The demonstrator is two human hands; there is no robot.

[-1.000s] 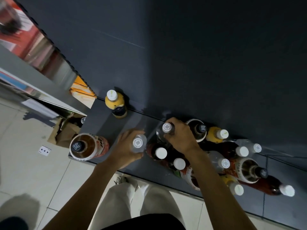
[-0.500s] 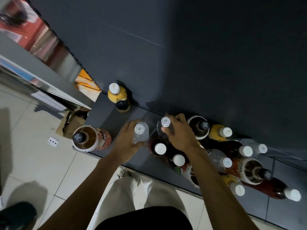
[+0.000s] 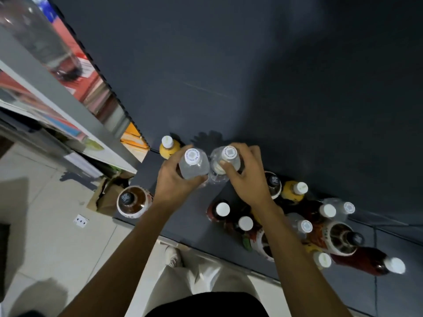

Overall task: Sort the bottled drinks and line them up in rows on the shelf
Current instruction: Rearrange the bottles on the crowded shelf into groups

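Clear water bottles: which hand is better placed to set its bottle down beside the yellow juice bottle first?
Left, probably. The left hand grips the clear plastic water bottle nearest the yellow juice bottle; the right hand is farther away.

In my left hand [image 3: 176, 184] I hold a clear bottle [image 3: 194, 165] with a white cap printed in grey, and my right hand [image 3: 246, 179] holds its clear, white-capped twin [image 3: 225, 164]. The shelf [image 3: 194, 227] is dark slate grey. Behind stands a yellow bottle [image 3: 169, 149] with a white cap, and near the edge a brown bottle [image 3: 132, 202] with a black cap and a white-and-red label.
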